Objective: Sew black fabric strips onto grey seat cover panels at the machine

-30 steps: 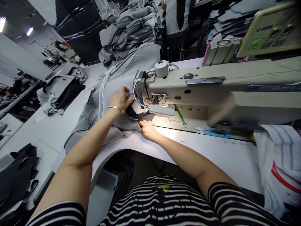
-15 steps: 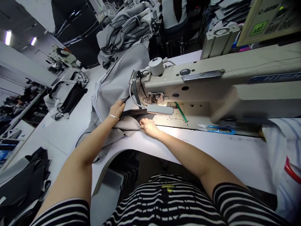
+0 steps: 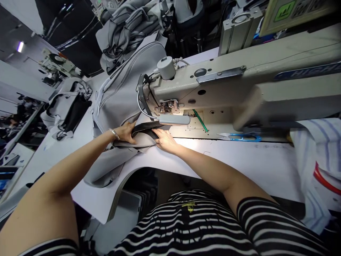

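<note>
A large grey fabric piece [image 3: 117,96] with a zipper-like seam lies bunched at the left end of the sewing machine [image 3: 213,85]. My left hand [image 3: 127,132], with a silver bangle at the wrist, grips a fold of it beside a curved dark strip [image 3: 146,126]. That strip runs toward the needle area, which the grey lamp [image 3: 174,120] partly hides. My right hand [image 3: 166,141] is closed on the near edge of the fabric, just in front of the lamp; its fingertips are partly hidden.
Blue thread snips [image 3: 239,137] and a green stick [image 3: 200,121] lie right of the needle area. Striped cloth [image 3: 317,153] hangs at the right. Grey fabric heaps [image 3: 130,32] stand behind, near a seated person [image 3: 188,14]. The tabletop [image 3: 103,204] has a curved front cutout.
My left hand has shifted down and left, its grip turned on the fold beside the dark strip. The fabric's lower part now bulges toward me. My right hand stays near the same edge.
</note>
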`<move>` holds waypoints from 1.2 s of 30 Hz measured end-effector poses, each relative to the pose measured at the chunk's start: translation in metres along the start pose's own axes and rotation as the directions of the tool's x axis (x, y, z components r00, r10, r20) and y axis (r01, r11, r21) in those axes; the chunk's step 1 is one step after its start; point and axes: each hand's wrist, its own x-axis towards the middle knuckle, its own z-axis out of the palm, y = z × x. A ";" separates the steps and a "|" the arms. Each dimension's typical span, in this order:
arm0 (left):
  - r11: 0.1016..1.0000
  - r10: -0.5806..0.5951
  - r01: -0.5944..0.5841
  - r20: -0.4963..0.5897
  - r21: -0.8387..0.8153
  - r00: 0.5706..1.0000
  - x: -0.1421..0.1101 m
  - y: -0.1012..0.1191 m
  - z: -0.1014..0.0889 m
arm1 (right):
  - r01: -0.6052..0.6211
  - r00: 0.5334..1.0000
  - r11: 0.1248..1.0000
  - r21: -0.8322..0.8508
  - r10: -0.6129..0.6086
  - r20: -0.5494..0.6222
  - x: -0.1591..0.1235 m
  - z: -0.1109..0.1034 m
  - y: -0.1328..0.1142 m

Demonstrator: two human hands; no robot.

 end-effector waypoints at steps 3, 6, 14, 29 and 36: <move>0.980 -0.197 0.193 -0.112 -0.045 0.974 -0.006 0.005 0.009 | -0.027 0.999 0.999 -0.022 0.026 -0.042 -0.001 0.002 -0.002; 0.945 -0.325 0.308 -0.220 -0.108 0.920 -0.009 0.004 0.008 | -0.068 0.996 0.996 -0.050 0.065 -0.059 -0.001 0.007 -0.002; 0.999 -0.019 -0.029 -0.799 -0.046 0.602 0.002 0.068 -0.046 | -0.090 0.996 0.991 -0.096 0.090 -0.002 0.001 0.003 0.000; 0.965 0.128 -0.001 -0.469 0.261 0.874 -0.047 0.092 0.024 | 0.136 0.936 0.932 -0.336 -0.010 0.351 -0.023 -0.043 -0.009; 1.000 0.010 -0.010 -0.648 0.003 0.762 -0.029 0.068 0.016 | 0.160 0.983 0.879 -0.448 -0.099 0.155 -0.016 -0.013 0.004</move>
